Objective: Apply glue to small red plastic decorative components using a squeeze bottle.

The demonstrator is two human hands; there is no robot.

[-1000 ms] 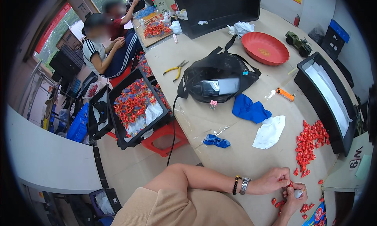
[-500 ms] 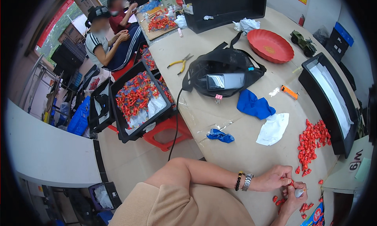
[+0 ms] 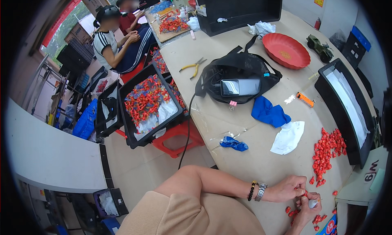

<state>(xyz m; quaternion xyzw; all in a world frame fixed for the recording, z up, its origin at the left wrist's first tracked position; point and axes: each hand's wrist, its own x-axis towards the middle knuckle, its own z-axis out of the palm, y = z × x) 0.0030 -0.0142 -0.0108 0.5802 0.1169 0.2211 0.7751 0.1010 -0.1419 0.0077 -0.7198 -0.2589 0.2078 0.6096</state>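
Observation:
At the lower right of the table my two hands meet. My left hand (image 3: 286, 189), with a beaded bracelet and a metal watch on its wrist, pinches a small red piece (image 3: 305, 192) that is mostly hidden by fingers. My right hand (image 3: 304, 214) is closed on a small white bottle (image 3: 312, 203), its tip close to the red piece. Just beyond the hands lies a pile of small glossy red pieces (image 3: 325, 151). A few loose ones (image 3: 318, 220) are scattered beside my right hand, near a blue packet (image 3: 329, 226) at the lower edge.
A long black tray (image 3: 347, 112) lined with white borders the pile. Farther back are a black mesh bag (image 3: 232, 67) with a phone (image 3: 240, 87), a red dish (image 3: 286, 51), an orange lighter (image 3: 305, 99) and yellow pliers (image 3: 193, 68). Two co-workers sit at the far left.
The whole view has shifted slightly, so things appear a little farther right and lower. My hands stay together, with only slight finger movement around the red piece.

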